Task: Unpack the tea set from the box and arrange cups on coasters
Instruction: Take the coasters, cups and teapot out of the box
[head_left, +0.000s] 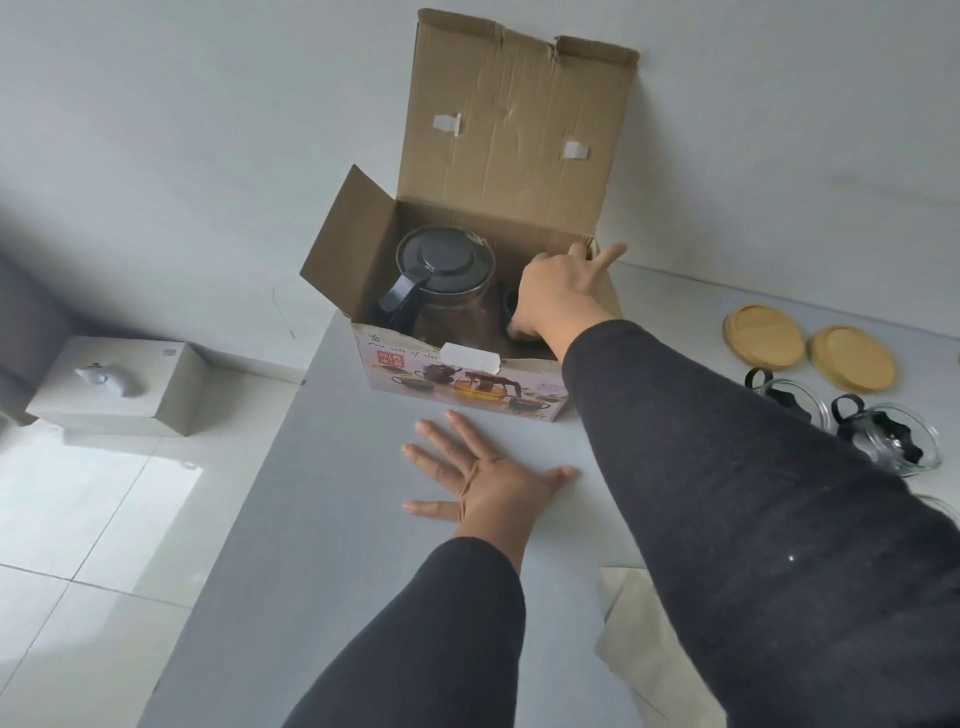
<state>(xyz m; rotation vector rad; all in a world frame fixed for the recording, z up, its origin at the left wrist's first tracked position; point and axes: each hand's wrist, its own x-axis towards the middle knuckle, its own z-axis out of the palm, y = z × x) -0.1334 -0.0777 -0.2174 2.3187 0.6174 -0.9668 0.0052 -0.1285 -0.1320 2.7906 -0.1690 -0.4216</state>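
Observation:
An open cardboard box (457, 384) stands on the grey table (322, 519), its lid flap upright against the wall. Inside on the left sits a glass teapot (441, 280) with a black lid and handle. My right hand (558, 291) reaches into the box's right side with its fingers stretched toward the far right corner. A dark cup (509, 304) shows just left of the palm, and what lies under the palm is hidden. My left hand (488, 478) lies flat on the table in front of the box, fingers spread. Two glass cups (893, 436) and two wooden coasters (763, 335) rest at the right.
A folded beige cloth (639, 639) lies at the near right under my right sleeve. The table's left edge drops to a tiled floor (93, 519), where a white box (114, 384) stands. A white wall rises behind the box.

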